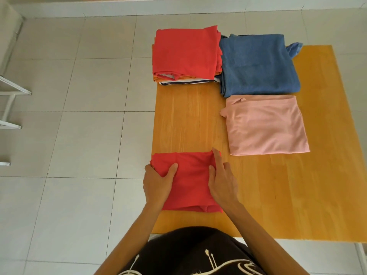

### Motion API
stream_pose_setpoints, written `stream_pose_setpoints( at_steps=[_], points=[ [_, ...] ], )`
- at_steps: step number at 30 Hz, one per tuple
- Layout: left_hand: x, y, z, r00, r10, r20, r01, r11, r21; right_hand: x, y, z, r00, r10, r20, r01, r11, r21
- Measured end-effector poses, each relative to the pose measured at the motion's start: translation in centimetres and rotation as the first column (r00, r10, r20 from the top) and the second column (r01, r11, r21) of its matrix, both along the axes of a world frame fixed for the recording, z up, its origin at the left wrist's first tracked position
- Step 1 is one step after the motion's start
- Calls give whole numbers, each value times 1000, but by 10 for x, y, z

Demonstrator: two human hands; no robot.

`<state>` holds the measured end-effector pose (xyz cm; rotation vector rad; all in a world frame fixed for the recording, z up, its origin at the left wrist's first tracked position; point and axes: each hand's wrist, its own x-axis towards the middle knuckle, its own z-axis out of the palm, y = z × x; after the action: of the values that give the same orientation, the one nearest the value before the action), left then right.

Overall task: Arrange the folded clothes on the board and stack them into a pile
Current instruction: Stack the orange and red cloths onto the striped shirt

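Observation:
A folded red cloth point(190, 181) lies at the near left corner of the wooden board point(278, 195). My left hand point(158, 181) grips its left edge, thumb on top. Along its right edge my right hand point(222, 179) holds it, fingers pointing away from me. At the far left of the board stands a pile point(186, 54) with a red folded cloth on top and orange and striped pieces under it. A folded blue cloth point(258, 64) lies to the right of that pile. A folded pink cloth point(266, 126) sits in front of the blue one.
The board rests on a white tiled floor point(79, 135). A white metal rack point(12, 100) stands at the left edge of the view. My dark printed shirt point(190, 253) fills the bottom of the view. Bare board shows between the red cloth and the pile.

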<state>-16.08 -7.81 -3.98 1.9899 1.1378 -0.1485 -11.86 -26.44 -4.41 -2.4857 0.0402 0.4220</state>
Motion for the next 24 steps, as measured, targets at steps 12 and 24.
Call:
stream_pose_setpoints(
  at_steps=[12,24],
  points=[
    [60,38,3,993,-118,15,118,974,-195,62,11,10,998,-3,58,-2,997,81],
    [286,102,80,912,-149,382,181,982,-49,286,67,95,905,-35,423,-26,990,137]
  ],
)
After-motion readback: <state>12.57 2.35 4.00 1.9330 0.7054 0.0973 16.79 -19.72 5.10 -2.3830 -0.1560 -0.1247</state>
